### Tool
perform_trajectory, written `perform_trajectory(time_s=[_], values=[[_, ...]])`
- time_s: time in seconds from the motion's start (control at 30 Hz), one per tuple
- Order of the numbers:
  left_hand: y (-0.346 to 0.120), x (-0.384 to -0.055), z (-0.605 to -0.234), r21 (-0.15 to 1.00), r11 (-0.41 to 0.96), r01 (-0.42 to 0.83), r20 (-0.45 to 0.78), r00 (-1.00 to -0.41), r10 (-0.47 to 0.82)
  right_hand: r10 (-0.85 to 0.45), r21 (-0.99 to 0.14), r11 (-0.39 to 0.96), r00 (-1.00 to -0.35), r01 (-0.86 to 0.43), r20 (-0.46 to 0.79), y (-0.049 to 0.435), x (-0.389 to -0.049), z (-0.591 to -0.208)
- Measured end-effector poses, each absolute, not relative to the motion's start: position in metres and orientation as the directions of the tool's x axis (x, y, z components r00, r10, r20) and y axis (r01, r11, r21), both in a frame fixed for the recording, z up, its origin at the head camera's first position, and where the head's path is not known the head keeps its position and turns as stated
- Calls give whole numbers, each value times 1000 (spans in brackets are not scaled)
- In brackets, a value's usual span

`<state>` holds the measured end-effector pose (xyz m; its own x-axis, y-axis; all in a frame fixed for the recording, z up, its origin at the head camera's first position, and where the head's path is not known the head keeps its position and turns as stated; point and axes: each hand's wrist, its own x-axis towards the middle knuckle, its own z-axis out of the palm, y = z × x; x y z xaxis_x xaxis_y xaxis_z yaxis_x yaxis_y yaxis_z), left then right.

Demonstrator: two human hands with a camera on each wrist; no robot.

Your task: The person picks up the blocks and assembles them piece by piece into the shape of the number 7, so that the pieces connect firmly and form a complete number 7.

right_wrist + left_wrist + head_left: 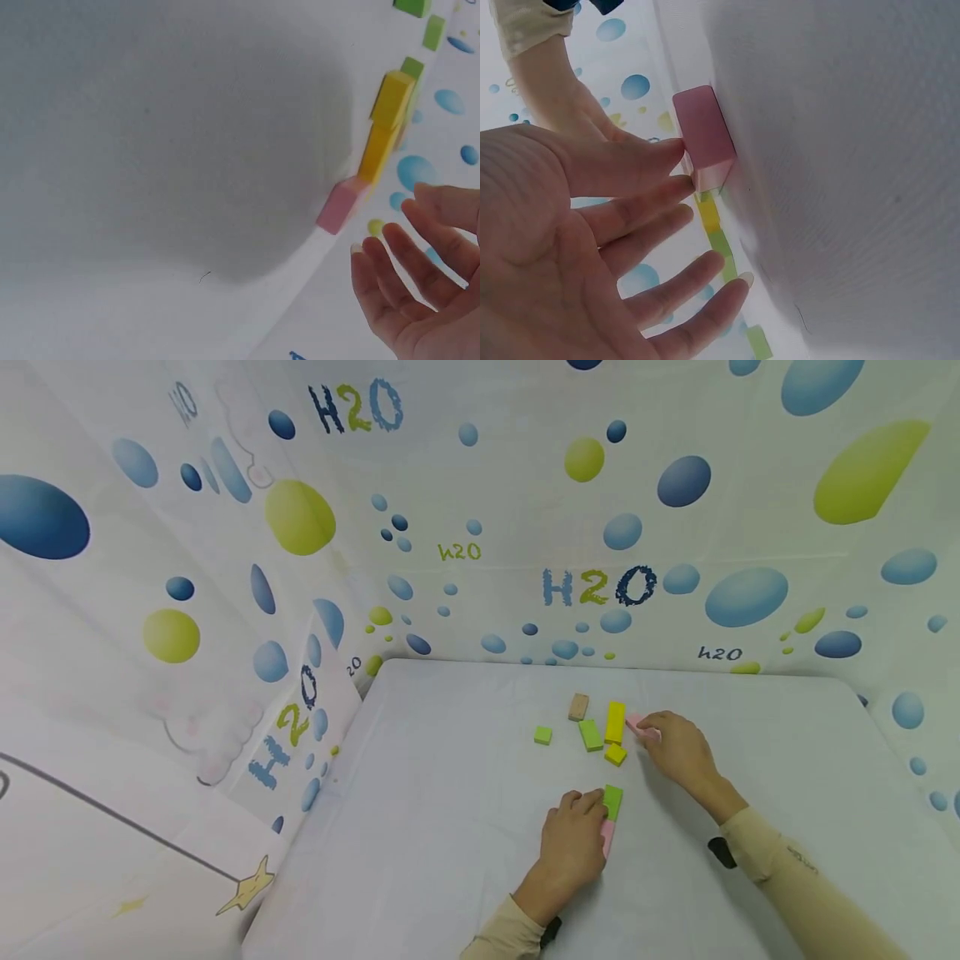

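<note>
My left hand (572, 839) lies beside a pink block (607, 838) whose end meets a green block (612, 802). Seen from the left wrist, the thumb and index fingertips are at the edge of that pink block (705, 127), while the other fingers spread loosely. Farther back, my right hand (678, 750) hovers over a second pink block (633, 722) and partly covers it. From the right wrist, its loosely bent fingers appear apart from this pink block (343, 205).
Left of the right hand, a long yellow block (615, 722) and a small yellow block (616, 754) lie close together. Beside them are a green block (591, 735), a wooden block (578, 707) and a small green block (543, 736). A white cloth (420, 827) covers the table.
</note>
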<state>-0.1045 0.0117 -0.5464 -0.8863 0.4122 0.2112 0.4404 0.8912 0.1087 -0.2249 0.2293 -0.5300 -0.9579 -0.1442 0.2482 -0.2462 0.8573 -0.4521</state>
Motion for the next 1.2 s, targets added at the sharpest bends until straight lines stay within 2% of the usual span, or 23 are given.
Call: perform_trajectory(time_s=[0.43,0.73,1.2], values=[[11,-107,-544,99,883,458,203,-878,433,-270,-373,876,-952,-305,144,238,-252,-539],[10,-110,-544,93,881,464,109,-884,454,-253,-398,879,-965,-261,74,240,-256,-546],[7,-113,-545,71,868,491,78,-870,486,-257,-452,851,-963,-267,84,242,-258,-546]])
